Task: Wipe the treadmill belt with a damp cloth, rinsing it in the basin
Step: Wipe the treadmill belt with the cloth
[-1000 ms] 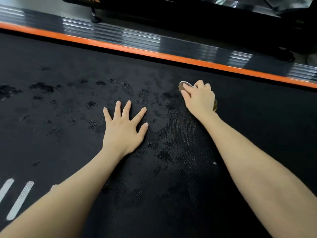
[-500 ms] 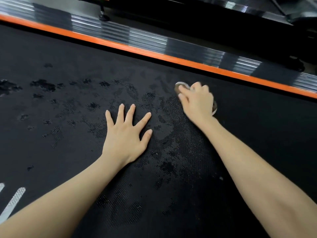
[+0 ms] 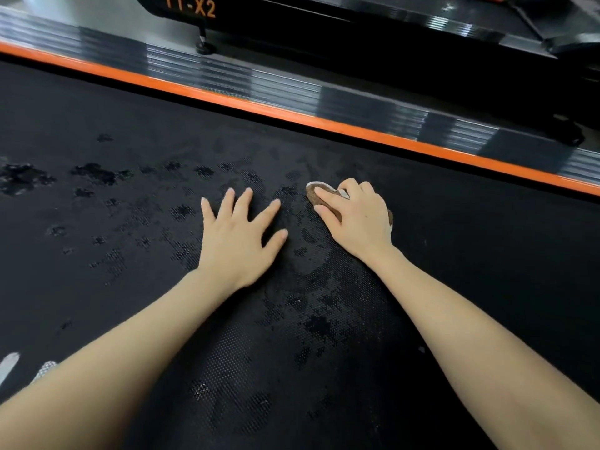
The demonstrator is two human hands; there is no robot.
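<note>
At the left of the black dimpled rubber treadmill belt (image 3: 97, 287) we see dark wet blotches (image 3: 94, 173) scattered toward its far edge, and 2 pale painted bars (image 3: 9, 365) at the near left corner. Near the middle, our left hand (image 3: 240, 241) lies flat on the belt, fingers spread and straight, grasping nothing, and we judge it is bracing us. Just beside it to the right, our right hand (image 3: 357, 219) curls over a small wadded brown cloth (image 3: 313, 193) with a white edge. It presses the cloth onto the belt a little short of the far edge, where the orange strip (image 3: 292, 113) and ribbed grey side rail (image 3: 259, 76) run. We judge this to be the wiping step. The belt right of the cloth looks dry, so the next move calls for firm strokes that way, then a rinse. The basin is out of view.
</note>
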